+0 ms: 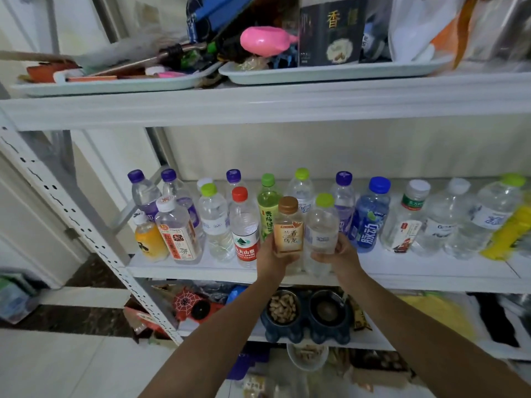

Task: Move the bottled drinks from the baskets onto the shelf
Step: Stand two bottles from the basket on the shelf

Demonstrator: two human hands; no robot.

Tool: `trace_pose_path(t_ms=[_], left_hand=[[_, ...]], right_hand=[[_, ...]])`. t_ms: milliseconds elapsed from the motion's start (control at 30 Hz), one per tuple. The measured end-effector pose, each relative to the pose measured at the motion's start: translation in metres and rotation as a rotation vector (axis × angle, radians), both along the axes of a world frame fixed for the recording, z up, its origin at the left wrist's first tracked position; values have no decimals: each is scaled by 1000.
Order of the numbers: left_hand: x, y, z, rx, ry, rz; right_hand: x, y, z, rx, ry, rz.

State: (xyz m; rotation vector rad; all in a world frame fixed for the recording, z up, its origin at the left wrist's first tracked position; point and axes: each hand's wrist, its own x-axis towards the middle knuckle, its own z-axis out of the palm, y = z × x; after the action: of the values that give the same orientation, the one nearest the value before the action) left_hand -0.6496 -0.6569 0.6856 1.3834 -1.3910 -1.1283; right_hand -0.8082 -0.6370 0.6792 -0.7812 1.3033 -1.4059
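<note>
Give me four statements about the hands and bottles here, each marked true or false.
1. The left hand holds the brown-capped bottle. True.
2. The right hand is empty. False: it grips a clear green-capped bottle.
3. The red-capped bottle stands right of the blue-capped bottle. False: it stands left of it.
4. A pink toy lies on the upper shelf, above the bottles. True.

hands (271,255) gripping bottles (288,235), seemingly resting on shelf (201,270)
</note>
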Motion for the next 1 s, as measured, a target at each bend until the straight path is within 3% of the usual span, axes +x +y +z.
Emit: trace_pose_path(t_ms=[333, 433, 600, 1000], left_hand=[[1, -12, -6, 11, -127, -14], [1, -9, -6, -16, -171, -19], [-7, 1, -11, -68, -192, 37], [-13, -4, -15, -22, -264, 95]], right_hand=[[4, -10, -5, -16, 48, 15], [2, -9, -8, -3, 205, 41], [-7, 2, -19, 35, 671, 155], [-2, -2, -25, 30, 731, 100]])
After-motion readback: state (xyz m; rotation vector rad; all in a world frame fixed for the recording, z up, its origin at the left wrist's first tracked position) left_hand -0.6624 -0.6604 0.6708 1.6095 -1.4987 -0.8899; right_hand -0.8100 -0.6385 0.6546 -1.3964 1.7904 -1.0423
